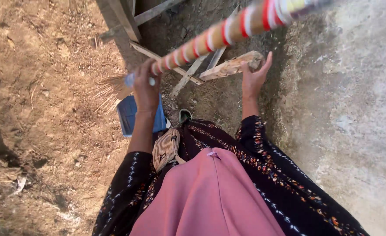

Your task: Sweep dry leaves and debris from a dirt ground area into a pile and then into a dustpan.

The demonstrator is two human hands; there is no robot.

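Ground here splits in two: loose brown dirt [40, 109] on our left, a pale concrete slab [359, 109] on our right, and a dark trench of soil between them. Across that trench lies a rough wooden frame [158, 57] of nailed slats. Our left hand [146, 89] is closed around the lower end of a broom handle [219, 35], a wooden pole banded in red and white tape that slants up to the top right, blurred near the lens. Its straw bristles [107, 89] fan out just beside that fist, low over the dirt. Our right hand [254, 76] has fingers spread wide, touching the end of a splintered wooden plank [232, 66] without gripping it. Below the left wrist we see a blue flat object [129, 114], then a striped sandal [166, 149].

We judge the plank the main risk: raw edges or nails could cut our open palm. The one-handed hold near the bristles leaves the long pole free to swing and slip.
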